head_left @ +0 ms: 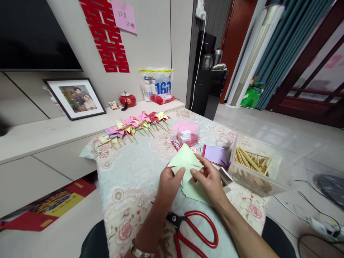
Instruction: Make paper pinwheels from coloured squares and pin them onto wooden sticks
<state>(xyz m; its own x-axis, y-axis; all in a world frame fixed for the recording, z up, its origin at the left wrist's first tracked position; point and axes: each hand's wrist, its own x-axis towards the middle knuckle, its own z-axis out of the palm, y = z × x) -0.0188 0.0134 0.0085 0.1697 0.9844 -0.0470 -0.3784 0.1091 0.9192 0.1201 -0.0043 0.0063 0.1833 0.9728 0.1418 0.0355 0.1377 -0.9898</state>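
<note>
Between my hands is a pale green paper square (pixel 185 157) with slits cut in from its corners. My left hand (pixel 170 179) pinches its left side, thumb on top. My right hand (pixel 209 176) grips the right side with its thumb and fingers. Beneath my right hand lies a stack of green paper (pixel 197 192). Red-handled scissors (pixel 201 227) rest on the cloth close to my forearms, their blades partly hidden by my left arm. Beyond my right hand sit purple paper squares (pixel 215 154).
Finished paper pinwheels (pixel 131 125) lie in a row at the table's far left. A clear bin (pixel 249 177) of wooden sticks stands at the right. Behind the paper is a clear round container (pixel 192 134) beside pink paper (pixel 184 125). A flowered tablecloth (pixel 129 200) covers the table.
</note>
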